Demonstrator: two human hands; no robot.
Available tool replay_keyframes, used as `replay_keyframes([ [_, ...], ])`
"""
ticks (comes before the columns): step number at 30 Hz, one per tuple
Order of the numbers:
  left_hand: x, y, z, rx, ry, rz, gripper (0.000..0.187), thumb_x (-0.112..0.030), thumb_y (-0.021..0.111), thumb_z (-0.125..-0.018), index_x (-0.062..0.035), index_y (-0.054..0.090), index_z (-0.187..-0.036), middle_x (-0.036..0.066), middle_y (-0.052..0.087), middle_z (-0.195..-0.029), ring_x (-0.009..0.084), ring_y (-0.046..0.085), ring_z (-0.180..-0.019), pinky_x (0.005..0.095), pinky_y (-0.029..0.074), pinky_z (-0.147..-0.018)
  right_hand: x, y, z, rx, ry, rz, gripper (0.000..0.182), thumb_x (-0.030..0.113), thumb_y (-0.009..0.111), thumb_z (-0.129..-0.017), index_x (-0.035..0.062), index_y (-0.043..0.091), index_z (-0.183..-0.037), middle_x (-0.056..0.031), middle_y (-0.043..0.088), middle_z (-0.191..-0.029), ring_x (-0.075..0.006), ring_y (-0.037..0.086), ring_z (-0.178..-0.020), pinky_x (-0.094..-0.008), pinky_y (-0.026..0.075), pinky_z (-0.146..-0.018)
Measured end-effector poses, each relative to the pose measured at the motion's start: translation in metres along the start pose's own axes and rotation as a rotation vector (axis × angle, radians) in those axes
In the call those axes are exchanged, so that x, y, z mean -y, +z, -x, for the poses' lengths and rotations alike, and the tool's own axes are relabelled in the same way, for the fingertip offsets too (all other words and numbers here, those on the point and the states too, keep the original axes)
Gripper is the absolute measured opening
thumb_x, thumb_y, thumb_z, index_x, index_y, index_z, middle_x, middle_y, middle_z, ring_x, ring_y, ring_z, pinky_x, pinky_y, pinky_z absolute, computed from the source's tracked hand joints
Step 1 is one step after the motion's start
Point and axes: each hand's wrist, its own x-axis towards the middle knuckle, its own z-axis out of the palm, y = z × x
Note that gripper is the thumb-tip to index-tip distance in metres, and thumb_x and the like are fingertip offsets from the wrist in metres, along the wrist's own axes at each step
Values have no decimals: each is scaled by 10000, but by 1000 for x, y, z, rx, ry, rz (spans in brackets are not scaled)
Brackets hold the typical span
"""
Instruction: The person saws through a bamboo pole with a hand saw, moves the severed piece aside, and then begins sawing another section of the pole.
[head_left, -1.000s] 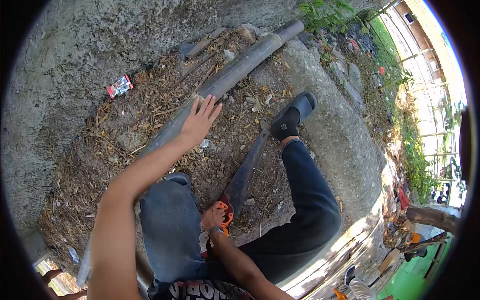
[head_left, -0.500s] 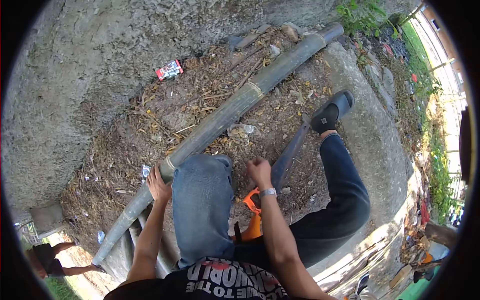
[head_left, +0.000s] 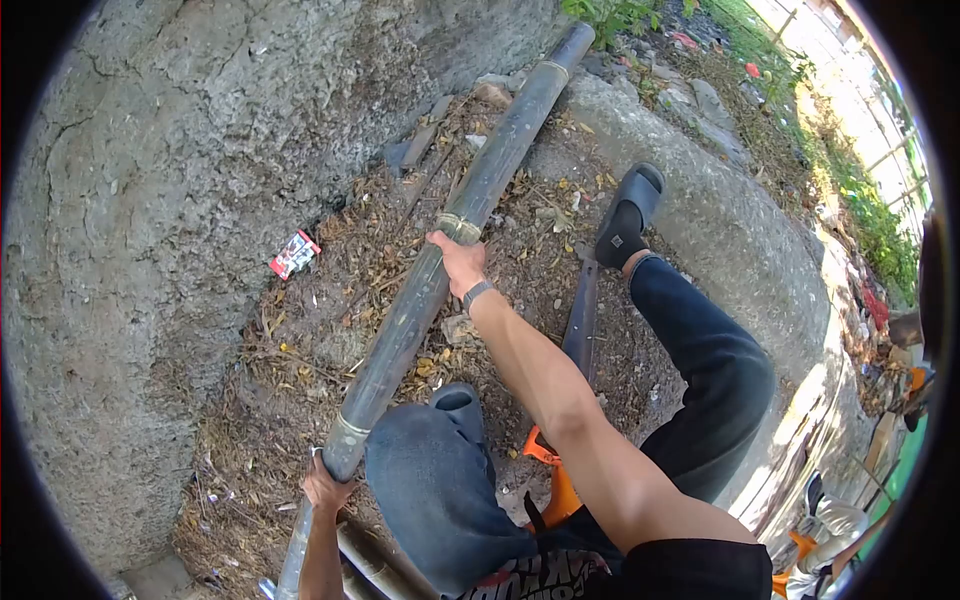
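A straight, round bamboo pole (head_left: 395, 340) is stretching diagonally over the leaf-strewn ground (head_left: 262, 480), its far end angling toward the view's upper right. Its dark grey-green surface is looking scuffed and is showing pale rings at the joints.

A smooth, faintly glossy bamboo pole (head_left: 400, 337) with coarser joints slants through mid-frame; a rough, matt, stony wall (head_left: 200, 230) fills the upper left. Right of center, a saw blade (head_left: 580, 315) shows dull metal above smooth orange plastic (head_left: 563, 495) and faded cloth trousers (head_left: 430, 485).
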Motion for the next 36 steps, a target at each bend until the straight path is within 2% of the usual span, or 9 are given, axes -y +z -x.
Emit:
replay_keyframes([
  [5,-42,-91,56,-199,125,52,985,-270,882,-557,-11,484,-1421,230,665,-1138,446,667,-1043,524,541,-955,108,-36,69,454,32,-211,608,126,889,-780,2,552,-1270,-132,688,-1144,-255,687,-1085,-452,578,-954],
  [11,-4,-19,53,-108,83,167,801,-231,812,-705,17,502,-1401,244,659,-1179,467,657,-1075,527,537,-957,65,-49,67,108,-102,-81,584,251,862,-813,-7,601,-1267,-130,686,-1213,-248,670,-1121,-415,548,-955],
  [13,54,86,35,10,-110,301,743,-185,769,-769,7,495,-1433,245,657,-1221,467,650,-1120,521,532,-980,12,-77,42,-66,35,99,617,254,852,-818,-32,600,-1304,-144,687,-1231,-244,670,-1089,-393,542,-950],
  [15,32,62,24,50,-142,306,747,-157,748,-792,-14,475,-1472,243,653,-1255,464,639,-1157,519,522,-1005,1,-116,57,-213,-9,640,651,261,843,-823,-51,594,-1337,-164,696,-1232,-234,670,-1082,-387,539,-941],
  [19,35,60,2,25,-79,387,835,-216,785,-774,-76,450,-1525,247,634,-1336,437,618,-1228,493,507,-1049,25,-234,132,52,-213,410,509,281,828,-818,-27,693,-1200,-180,772,-1050,-296,743,-989,-399,571,-901],
  [22,12,34,-7,-21,-58,137,771,-261,759,-829,-93,457,-1519,217,644,-1339,427,627,-1226,477,525,-1034,-17,-317,170,83,-291,1078,374,287,833,-799,16,750,-1042,-182,782,-984,-303,761,-937,-411,585,-859],
  [26,51,135,-54,3,-118,129,684,-282,621,-950,-117,400,-1576,165,548,-1501,362,527,-1391,513,417,-1164,-136,-393,180,665,-44,1642,754,558,801,-769,34,679,-1298,-226,734,-1196,-361,726,-1092,-475,563,-958],
  [30,-2,88,-9,-163,-128,82,680,-291,590,-967,-122,379,-1591,147,503,-1543,346,479,-1430,530,366,-1190,-176,-375,206,779,-165,2106,742,503,794,-846,4,589,-1355,-196,674,-1347,-357,688,-1205,-505,568,-987],
  [36,-23,82,27,-285,-110,66,674,-306,545,-992,-130,349,-1613,121,436,-1606,321,408,-1489,555,291,-1230,-164,-361,187,784,-177,1962,604,515,770,-873,8,670,-1187,-172,729,-1147,-324,728,-1063,-450,597,-881],
])
